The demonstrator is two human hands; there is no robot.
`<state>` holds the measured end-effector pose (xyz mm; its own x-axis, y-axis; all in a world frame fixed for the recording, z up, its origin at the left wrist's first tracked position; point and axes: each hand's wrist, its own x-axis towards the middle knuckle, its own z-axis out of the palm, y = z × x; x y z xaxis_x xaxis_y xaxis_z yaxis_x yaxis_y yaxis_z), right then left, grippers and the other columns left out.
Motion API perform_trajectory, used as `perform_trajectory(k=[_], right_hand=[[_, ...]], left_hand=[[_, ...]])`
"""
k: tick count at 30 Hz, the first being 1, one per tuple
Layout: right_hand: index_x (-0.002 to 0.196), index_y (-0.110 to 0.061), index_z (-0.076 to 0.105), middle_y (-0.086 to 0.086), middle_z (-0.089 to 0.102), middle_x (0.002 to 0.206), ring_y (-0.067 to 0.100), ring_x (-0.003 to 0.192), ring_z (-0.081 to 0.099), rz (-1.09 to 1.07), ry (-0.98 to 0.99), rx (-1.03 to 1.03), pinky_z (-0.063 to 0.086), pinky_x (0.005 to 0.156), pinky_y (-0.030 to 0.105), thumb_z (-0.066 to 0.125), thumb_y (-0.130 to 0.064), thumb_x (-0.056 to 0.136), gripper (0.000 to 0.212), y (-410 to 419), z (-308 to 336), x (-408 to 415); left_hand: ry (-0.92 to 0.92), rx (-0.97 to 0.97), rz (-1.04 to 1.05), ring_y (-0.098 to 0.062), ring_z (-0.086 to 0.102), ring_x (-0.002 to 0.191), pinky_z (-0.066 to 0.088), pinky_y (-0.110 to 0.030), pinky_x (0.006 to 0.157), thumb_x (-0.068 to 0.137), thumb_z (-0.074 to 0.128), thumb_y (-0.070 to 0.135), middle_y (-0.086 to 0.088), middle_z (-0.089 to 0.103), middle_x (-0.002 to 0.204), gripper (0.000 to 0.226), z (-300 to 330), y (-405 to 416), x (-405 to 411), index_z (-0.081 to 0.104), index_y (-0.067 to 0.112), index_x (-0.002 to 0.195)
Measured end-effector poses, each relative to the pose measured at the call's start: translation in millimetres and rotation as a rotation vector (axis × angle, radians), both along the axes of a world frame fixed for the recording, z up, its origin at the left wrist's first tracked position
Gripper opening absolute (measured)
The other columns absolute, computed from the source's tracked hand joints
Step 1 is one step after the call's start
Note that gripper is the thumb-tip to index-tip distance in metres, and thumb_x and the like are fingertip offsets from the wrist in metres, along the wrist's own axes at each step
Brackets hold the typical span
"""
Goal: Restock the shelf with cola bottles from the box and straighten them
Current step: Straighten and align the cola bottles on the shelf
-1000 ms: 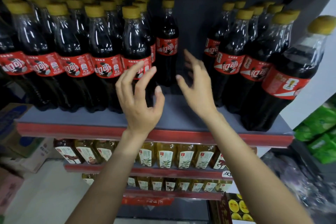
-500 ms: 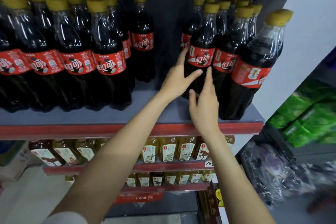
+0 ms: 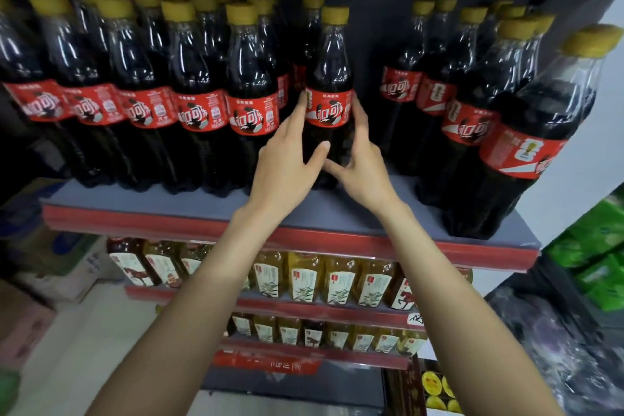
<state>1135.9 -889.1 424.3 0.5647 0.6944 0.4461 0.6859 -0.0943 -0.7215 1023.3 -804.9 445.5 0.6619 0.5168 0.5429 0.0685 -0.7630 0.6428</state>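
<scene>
In the head view, an upright cola bottle (image 3: 329, 91) on the grey shelf (image 3: 324, 209) is clasped from both sides: by the left hand (image 3: 287, 162) and the right hand (image 3: 361, 162). Rows of bottles (image 3: 141, 94) are ranged beside it.

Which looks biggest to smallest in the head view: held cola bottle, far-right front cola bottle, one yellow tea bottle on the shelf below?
1. Far-right front cola bottle: looks largest, though it stands nearest the camera, so true size is unsure.
2. Held cola bottle, between left hand and right hand.
3. Yellow tea bottle: smallest.
</scene>
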Motion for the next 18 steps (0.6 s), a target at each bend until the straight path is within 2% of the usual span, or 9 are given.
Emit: perform_trajectory(k=[4,7,11,14,16,18], right_hand=[[0.152,-0.035,-0.001,0.010,0.064,0.124,0.031,0.088,0.067,-0.047,0.012,0.001,0.055,0.079,0.046,0.069,-0.014,0.081,0.101,19.6,0.3,-0.7],[0.152,-0.035,0.000,0.014,0.067,0.116,0.035,0.083,0.067,-0.085,0.010,-0.003,0.054,0.077,0.047,0.068,-0.015,0.081,0.100,34.1,0.5,-1.3],[0.152,-0.033,0.003,0.014,0.062,0.126,0.037,0.094,0.066,-0.090,-0.015,0.045,0.054,0.081,0.048,0.071,-0.018,0.081,0.099,44.6,-2.8,-0.5],[0.149,-0.038,0.002,0.015,0.064,0.123,0.037,0.094,0.066,-0.096,-0.028,0.041,0.054,0.081,0.049,0.074,-0.020,0.080,0.101,44.4,-2.9,1.7],[0.152,-0.032,0.002,0.016,0.059,0.131,0.038,0.098,0.065,-0.074,-0.034,0.022,0.053,0.084,0.049,0.073,-0.016,0.081,0.102,42.8,-1.5,1.7],[0.154,-0.024,0.003,0.017,0.049,0.142,0.037,0.110,0.061,-0.057,-0.023,-0.012,0.050,0.093,0.047,0.072,-0.012,0.082,0.100,36.6,2.8,0.2]], left_hand=[[-0.001,-0.193,-0.024,-0.013,0.027,0.141,0.033,-0.040,0.113,0.099,0.049,0.031,-0.002,0.015,0.160,0.068,-8.9,-14.8,1.3,0.010,0.022,0.154],[-0.033,-0.331,-0.017,-0.016,0.017,0.146,0.024,-0.040,0.117,0.100,0.042,0.037,0.000,0.011,0.161,0.064,-10.1,-16.7,5.8,0.005,0.027,0.153],[-0.044,-0.502,-0.014,-0.014,0.021,0.145,0.021,-0.028,0.114,0.102,0.037,0.035,0.000,0.019,0.159,0.058,-11.9,-11.8,7.6,0.012,0.022,0.153],[-0.065,-0.515,-0.028,-0.012,0.023,0.143,0.020,-0.021,0.109,0.102,0.036,0.035,0.001,0.020,0.159,0.055,-14.2,-10.7,7.7,0.015,0.022,0.152],[-0.070,-0.507,-0.039,-0.005,0.025,0.141,0.020,-0.019,0.107,0.102,0.037,0.034,0.003,0.017,0.159,0.055,-13.8,-12.2,7.8,0.016,0.022,0.152],[-0.088,-0.511,-0.051,0.004,0.031,0.134,0.024,-0.020,0.108,0.102,0.038,0.033,0.004,0.016,0.159,0.055,-12.6,-16.5,7.2,0.017,0.023,0.152]])
